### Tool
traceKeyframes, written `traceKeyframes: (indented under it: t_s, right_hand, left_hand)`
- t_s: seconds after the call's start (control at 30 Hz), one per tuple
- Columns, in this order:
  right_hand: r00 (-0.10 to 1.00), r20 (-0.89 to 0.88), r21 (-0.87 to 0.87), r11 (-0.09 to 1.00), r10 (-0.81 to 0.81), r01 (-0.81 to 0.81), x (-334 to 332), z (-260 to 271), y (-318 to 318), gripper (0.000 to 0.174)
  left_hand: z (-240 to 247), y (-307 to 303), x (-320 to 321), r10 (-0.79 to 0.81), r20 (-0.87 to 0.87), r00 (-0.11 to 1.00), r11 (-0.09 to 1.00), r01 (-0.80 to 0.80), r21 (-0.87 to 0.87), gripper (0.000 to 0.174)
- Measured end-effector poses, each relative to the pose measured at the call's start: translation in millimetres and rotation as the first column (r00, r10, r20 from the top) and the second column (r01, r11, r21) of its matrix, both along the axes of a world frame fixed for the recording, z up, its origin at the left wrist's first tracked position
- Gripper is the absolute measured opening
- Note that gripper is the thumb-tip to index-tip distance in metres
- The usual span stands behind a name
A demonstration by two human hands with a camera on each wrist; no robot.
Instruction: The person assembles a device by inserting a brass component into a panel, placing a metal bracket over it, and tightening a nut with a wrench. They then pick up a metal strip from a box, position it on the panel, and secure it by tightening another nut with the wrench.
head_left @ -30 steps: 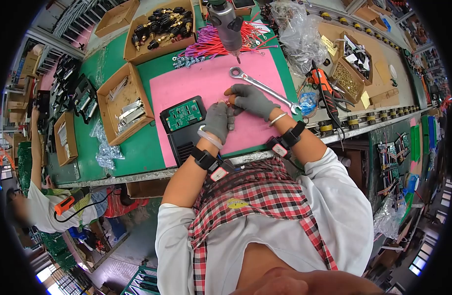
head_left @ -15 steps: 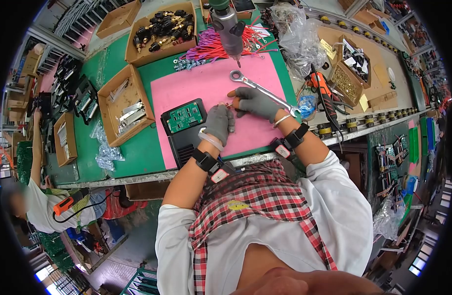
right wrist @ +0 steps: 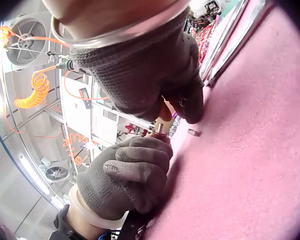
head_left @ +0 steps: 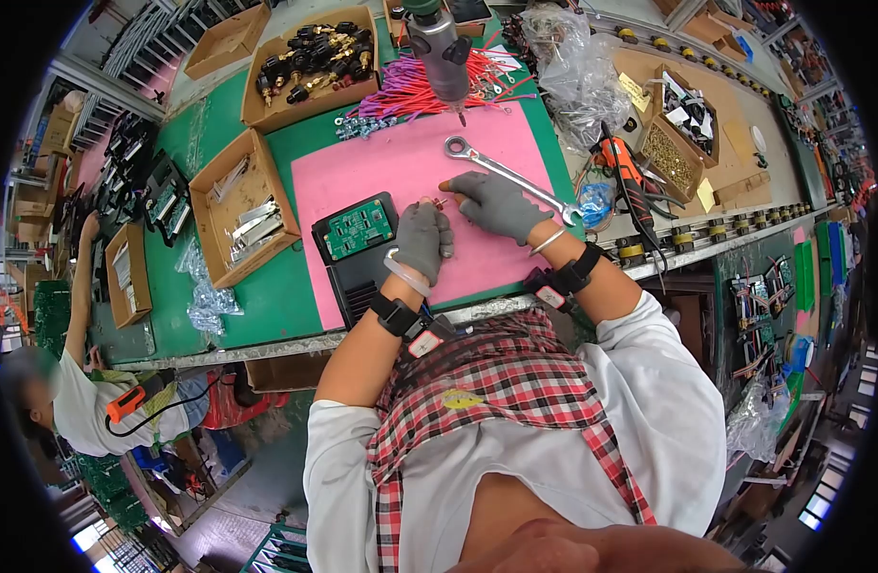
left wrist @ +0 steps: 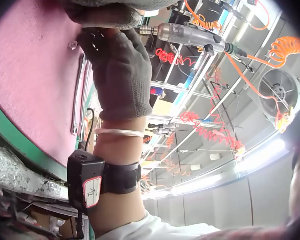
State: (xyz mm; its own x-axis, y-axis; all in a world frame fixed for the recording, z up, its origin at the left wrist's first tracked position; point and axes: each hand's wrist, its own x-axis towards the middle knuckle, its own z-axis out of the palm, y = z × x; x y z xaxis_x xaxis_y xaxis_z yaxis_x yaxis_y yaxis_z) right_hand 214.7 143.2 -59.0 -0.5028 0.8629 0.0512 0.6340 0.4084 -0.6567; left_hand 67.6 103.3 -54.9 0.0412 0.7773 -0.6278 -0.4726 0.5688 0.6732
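My gloved left hand [head_left: 423, 239] is closed round a small part with a metal pin [right wrist: 160, 128], whose tip sticks up past the thumb. Most of that part is hidden in the glove. Just right of it, my gloved right hand [head_left: 494, 203] curls its fingers and thumb round a small shiny metal piece [right wrist: 182, 101], too small to name. A little metal piece [right wrist: 194, 133] lies on the pink mat [head_left: 343, 158] below the right fingertips. A black case with a green circuit board [head_left: 359, 229] stands left of the left hand. A combination wrench [head_left: 515, 177] lies beyond the right hand.
A power screwdriver [head_left: 442, 57] hangs over the mat's far edge, near red and purple wires [head_left: 420, 88]. Cardboard boxes hold metal strips [head_left: 254, 225] and black-and-brass fittings [head_left: 315, 59]. Orange-handled tools [head_left: 630, 172] lie at right. Another person [head_left: 95, 401] is at far left.
My right hand has drawn slightly away from the left, opening a small gap between them. The left hand keeps its grip nearly in place.
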Motion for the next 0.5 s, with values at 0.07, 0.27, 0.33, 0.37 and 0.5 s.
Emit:
traceKeyframes:
  t_s: [0.07,0.27,0.33,0.37,0.5]
  right_hand:
    - [0.999,-0.033,-0.038,0.999,-0.005,0.004,1.2,1.8,-0.2,0.031]
    - [0.994,-0.112,-0.041,0.999,-0.012,0.008,6.6,15.8,-1.0,0.032]
    - [0.989,-0.146,-0.051,0.999,-0.006,-0.002,10.1,8.6,0.5,0.034]
    - [0.986,-0.166,-0.097,0.995,-0.016,0.000,11.8,6.6,1.6,0.036]
    - [0.967,-0.240,-0.250,0.968,-0.090,0.028,11.5,12.9,1.0,0.040]
  left_hand:
    - [5.0,-1.6,-1.8,-0.013,-0.008,1.000,1.000,0.014,0.017,0.018]
    - [8.0,-3.4,-5.3,-0.050,0.016,0.999,0.999,0.050,0.011,0.017]
    - [7.1,-4.1,-5.9,-0.051,0.025,0.998,0.999,0.051,0.003,0.018]
    - [6.1,-4.3,-6.2,-0.056,0.034,0.998,0.998,0.056,0.010,0.018]
    - [5.3,-5.5,-8.4,-0.078,0.063,0.995,0.997,0.076,0.028,0.019]
